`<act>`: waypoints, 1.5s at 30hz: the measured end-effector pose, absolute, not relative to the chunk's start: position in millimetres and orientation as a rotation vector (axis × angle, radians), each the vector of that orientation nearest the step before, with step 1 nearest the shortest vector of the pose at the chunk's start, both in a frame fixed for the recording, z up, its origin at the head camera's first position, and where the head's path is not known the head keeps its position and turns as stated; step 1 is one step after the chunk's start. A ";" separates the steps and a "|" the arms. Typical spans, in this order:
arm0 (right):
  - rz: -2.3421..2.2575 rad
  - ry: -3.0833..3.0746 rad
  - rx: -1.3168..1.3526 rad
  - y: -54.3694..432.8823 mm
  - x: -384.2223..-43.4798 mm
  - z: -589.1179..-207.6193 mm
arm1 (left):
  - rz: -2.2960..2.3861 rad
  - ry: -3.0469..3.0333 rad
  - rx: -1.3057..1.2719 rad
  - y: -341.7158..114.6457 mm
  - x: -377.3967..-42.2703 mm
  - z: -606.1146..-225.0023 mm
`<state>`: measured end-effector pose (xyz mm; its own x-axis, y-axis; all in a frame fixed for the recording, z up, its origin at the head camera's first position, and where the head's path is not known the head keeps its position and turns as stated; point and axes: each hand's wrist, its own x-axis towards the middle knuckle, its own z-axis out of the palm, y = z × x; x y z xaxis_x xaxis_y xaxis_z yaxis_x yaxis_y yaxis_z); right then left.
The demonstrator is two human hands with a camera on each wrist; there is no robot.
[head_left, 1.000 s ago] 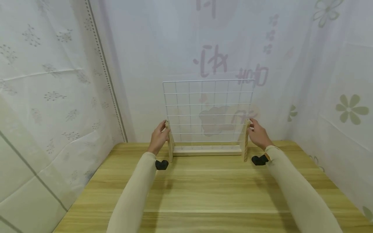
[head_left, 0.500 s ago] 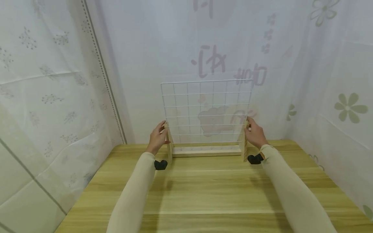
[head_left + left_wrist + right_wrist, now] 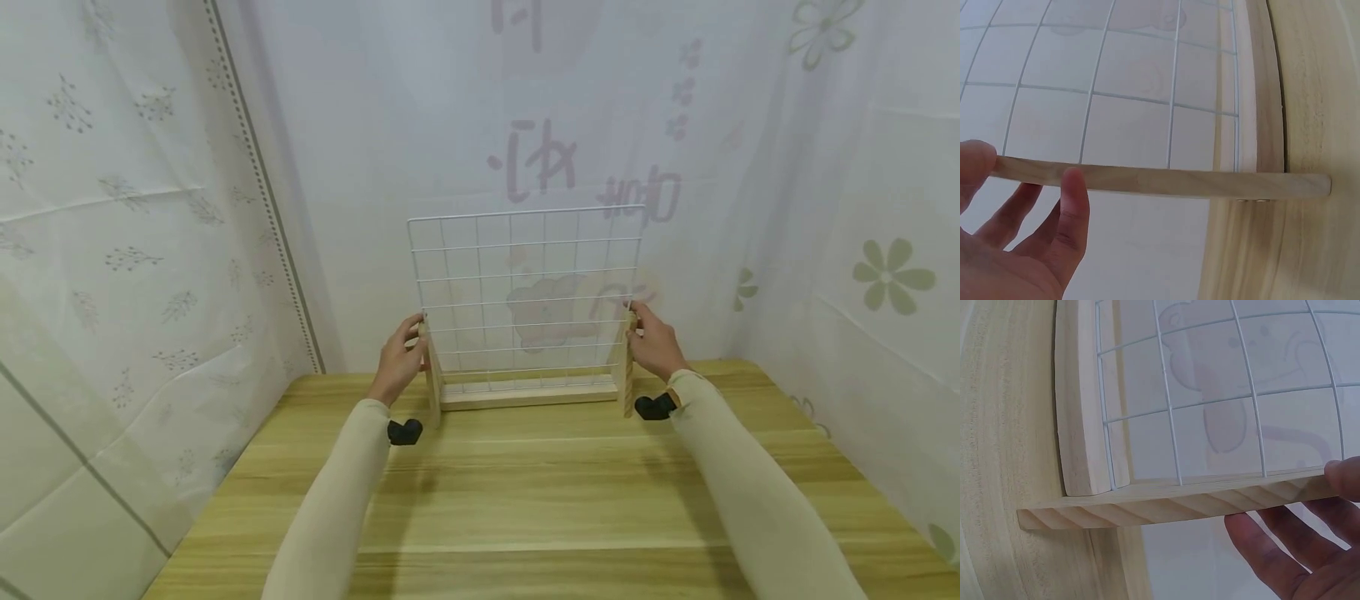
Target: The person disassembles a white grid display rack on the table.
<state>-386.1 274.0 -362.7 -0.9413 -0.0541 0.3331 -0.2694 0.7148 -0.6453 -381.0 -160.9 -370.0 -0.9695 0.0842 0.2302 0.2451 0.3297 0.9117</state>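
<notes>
A white wire grid (image 3: 528, 287) stands upright in a pale wooden stand on the table, in the head view. My left hand (image 3: 399, 362) grips the upper end of the stand's left side piece (image 3: 1166, 181). In the left wrist view, one fingertip (image 3: 1074, 181) presses its outer side while another reaches over the top end. At the other end, my right hand (image 3: 656, 342) holds the right side piece (image 3: 1166, 506) near its top. A digit of that hand curls over the end, and other fingers touch the outer face from outside. A wooden bar (image 3: 528, 400) joins both sides at the bottom.
The wood-grain table (image 3: 517, 492) extends towards me in front of the stand. Behind it hangs a pale printed curtain (image 3: 450, 125), close to the table's back edge. More patterned cloth (image 3: 135, 208) hangs at the left, and flowered cloth (image 3: 892, 208) at the right.
The stand has turned slightly, its left end coming a little nearer to me. Both hands have stayed on the side pieces. The head view has shifted slightly.
</notes>
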 end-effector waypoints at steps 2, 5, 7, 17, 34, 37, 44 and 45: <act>1.052 -2.635 0.252 273.1 -385.8 -362.3 | -1.672 -2.456 -0.324 -164.4 -378.5 -371.9; 1.060 -2.641 0.252 272.0 -384.9 -361.4 | -1.638 -2.468 -0.346 -169.8 -373.5 -374.4; 1.068 -2.638 0.253 271.1 -384.4 -360.7 | -1.611 -2.476 -0.352 -173.1 -369.0 -374.9; 1.012 -2.552 0.180 261.4 -386.1 -361.4 | -1.443 -2.500 -0.442 -183.9 -343.3 -371.0; 1.077 -2.373 0.016 237.3 -394.4 -363.8 | -1.438 -2.466 -0.502 -195.9 -305.6 -379.1; 1.066 -2.388 0.014 235.5 -396.2 -362.2 | -1.415 -2.459 -0.490 -195.4 -298.5 -379.0; 0.950 -2.475 0.103 236.3 -401.8 -353.5 | -1.392 -2.429 -0.517 -193.3 -284.3 -380.1; 0.930 -2.491 0.110 236.3 -401.9 -352.1 | -1.388 -2.427 -0.515 -193.0 -282.9 -380.7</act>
<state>-401.9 236.3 -352.1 -0.8837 0.0884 0.4597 -0.2346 0.7662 -0.5983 -282.9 -193.0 -380.7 -0.8917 0.1588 0.4238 0.4458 0.4696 0.7620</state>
